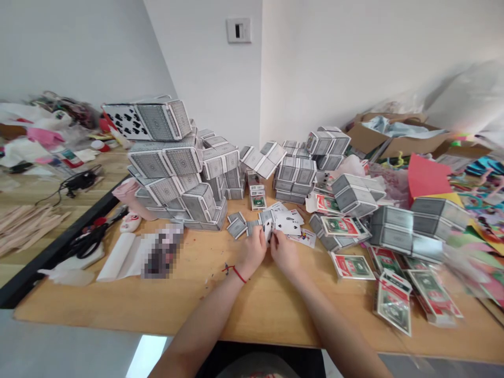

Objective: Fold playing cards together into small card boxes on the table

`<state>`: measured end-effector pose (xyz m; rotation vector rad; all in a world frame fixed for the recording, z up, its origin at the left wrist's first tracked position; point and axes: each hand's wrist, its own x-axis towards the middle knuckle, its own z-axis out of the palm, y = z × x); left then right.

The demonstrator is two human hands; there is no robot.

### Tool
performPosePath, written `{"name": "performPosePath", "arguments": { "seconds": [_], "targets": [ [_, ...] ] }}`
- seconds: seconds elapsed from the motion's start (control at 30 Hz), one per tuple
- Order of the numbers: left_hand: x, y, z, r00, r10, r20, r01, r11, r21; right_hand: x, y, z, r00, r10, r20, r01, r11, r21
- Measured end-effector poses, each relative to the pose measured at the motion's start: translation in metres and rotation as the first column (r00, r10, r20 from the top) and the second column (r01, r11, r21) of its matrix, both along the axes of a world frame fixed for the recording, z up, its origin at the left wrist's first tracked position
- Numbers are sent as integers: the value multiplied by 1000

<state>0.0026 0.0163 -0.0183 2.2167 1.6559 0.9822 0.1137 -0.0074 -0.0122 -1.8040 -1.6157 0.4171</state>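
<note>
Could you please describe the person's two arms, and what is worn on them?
The left arm wears a thin red cord around its wrist. The right arm shows nothing worn. No sleeves or gloves are visible on either.

1. Card (268, 229): white face, black pips, tilted up and gripped at both sides; I can't tell from here whether it's bent.
2. Loose cards (289, 223): overlapping untidily just behind it, faces up, one showing black spades, another a coloured figure.
3. Folded piece (237, 226): grey-patterned, white-edged, lying to its left.
</note>
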Motion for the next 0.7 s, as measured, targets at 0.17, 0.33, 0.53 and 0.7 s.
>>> {"name": "performPosePath", "arguments": {
  "seconds": [0.17,0.33,0.53,0.7],
  "targets": [
    [-1,1,0,998,3,70,-5,1000,29,4,4,-2,962,83,-260,-75,996,41],
    [4,-5,-4,994,-20,104,17,999,30,-4,-3,-3,988,-79,-132,78,997,-13],
    [-2,1,-5,961,-29,274,41,998,-37,10,7,-5,817,26,-576,-51,998,-28],
    [-10,12,1,870,-62,490,116,990,-80,27,13,-3,257,-85,-963,-308,937,-165]
  ]
}}
